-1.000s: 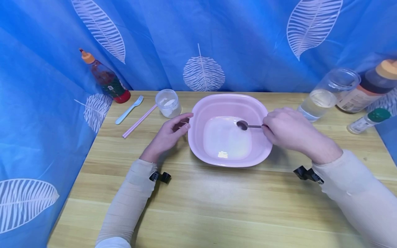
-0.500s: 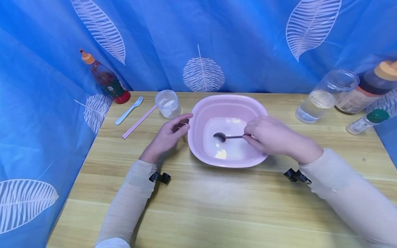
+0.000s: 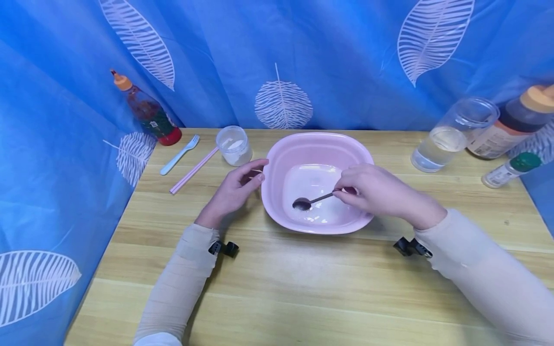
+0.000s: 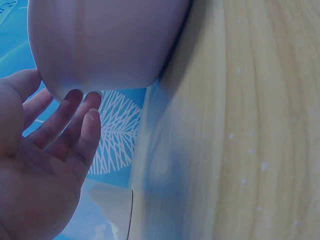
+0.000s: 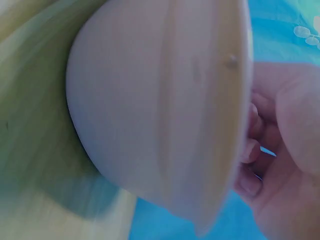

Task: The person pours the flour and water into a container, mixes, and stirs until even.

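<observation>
Right hand (image 3: 375, 191) holds a spoon (image 3: 304, 204), head view only.

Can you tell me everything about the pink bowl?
The pink bowl is a deep, rounded rectangle with a smooth rim, and looks like glossy plastic or ceramic. It stands upright on the wood-grain table. Its floor is pale and shiny, perhaps wet. The left hand touches its side. A dark spoon reaches inside; I can't tell whether it touches.

The left arm (image 3: 177, 283) reaches forward, the left hand (image 3: 231, 194) relaxed, its thumb apart from the forefinger. The right arm (image 3: 489, 276) slants inward, the right hand (image 3: 376, 191) pinching, fingers curled.
</observation>
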The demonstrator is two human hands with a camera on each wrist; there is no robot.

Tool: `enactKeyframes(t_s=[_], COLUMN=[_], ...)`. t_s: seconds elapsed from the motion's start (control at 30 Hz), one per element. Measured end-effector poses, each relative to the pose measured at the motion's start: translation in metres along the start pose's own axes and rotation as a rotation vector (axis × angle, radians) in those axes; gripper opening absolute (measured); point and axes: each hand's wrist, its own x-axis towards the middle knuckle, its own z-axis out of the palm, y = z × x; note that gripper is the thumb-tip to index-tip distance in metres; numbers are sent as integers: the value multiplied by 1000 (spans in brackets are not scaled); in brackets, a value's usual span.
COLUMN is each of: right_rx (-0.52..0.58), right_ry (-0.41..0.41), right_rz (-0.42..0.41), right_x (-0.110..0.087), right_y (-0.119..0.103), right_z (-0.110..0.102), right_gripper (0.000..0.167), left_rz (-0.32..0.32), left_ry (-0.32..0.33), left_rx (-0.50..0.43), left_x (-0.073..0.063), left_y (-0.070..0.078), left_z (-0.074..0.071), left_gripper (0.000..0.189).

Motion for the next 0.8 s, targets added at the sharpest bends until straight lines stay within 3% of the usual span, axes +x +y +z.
enactKeyframes(t_s=[0.33, 0.57, 0.8], right_rx=[23, -65, -184], right_ry=[105, 118, 148], right_rz=[137, 219, 204], right_x=[13, 11, -7], right_y=[3, 11, 23], right_z=[15, 2, -18], right_gripper=[10, 15, 8], left_rz=[43, 53, 58], left_ry=[20, 30, 33], left_rx=[41, 41, 33], left_x=[-1, -1, -1], left_y=[1, 1, 2], left_z=[2, 2, 1], left_gripper=[43, 42, 43])
